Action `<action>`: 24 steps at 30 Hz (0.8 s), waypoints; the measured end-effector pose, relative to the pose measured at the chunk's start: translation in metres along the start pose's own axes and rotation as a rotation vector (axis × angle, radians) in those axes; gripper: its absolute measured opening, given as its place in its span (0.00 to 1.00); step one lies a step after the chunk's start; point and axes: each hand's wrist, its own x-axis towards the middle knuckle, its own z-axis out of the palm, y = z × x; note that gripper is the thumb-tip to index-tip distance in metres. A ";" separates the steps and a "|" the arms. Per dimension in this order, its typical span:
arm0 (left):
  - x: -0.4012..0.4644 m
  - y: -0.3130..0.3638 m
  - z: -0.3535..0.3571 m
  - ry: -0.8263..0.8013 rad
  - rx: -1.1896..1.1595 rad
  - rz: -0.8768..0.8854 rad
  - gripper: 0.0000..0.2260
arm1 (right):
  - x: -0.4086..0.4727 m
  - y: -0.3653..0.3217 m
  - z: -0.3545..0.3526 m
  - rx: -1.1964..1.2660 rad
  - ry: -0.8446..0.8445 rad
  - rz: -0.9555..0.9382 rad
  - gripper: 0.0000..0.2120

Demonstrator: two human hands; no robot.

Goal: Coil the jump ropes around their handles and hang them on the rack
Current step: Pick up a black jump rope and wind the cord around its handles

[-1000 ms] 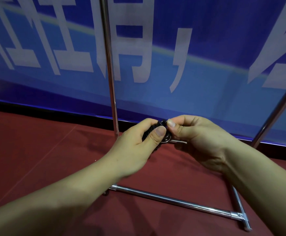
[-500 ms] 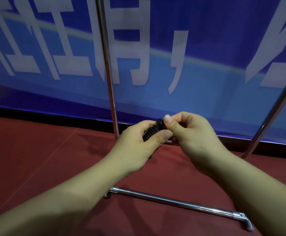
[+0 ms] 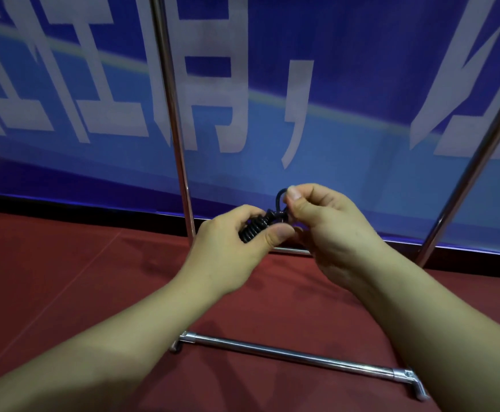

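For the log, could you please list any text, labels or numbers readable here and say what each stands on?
Banner: large white characters, cut off by the frame and partly hidden behind the rack; none reads whole.
"," on the banner: a white comma-like mark, the only sign shown whole.
Coiled rope and hands: no lettering visible.

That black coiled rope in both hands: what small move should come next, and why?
Probably tuck the loose black loop, pinched by the right hand, under the coiled rope that the left hand grips. The end looks unsecured, and the rack holds nothing in view.
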 end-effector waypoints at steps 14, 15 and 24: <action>0.061 0.080 -0.028 -0.060 -0.200 0.006 0.29 | 0.036 -0.086 0.019 -0.091 0.173 -0.299 0.06; 0.069 0.093 -0.038 -0.067 -0.181 0.017 0.28 | 0.041 -0.102 0.020 -0.124 0.167 -0.303 0.06; 0.148 0.191 -0.097 -0.022 -0.141 0.080 0.13 | 0.080 -0.244 0.047 -0.300 0.188 -0.546 0.07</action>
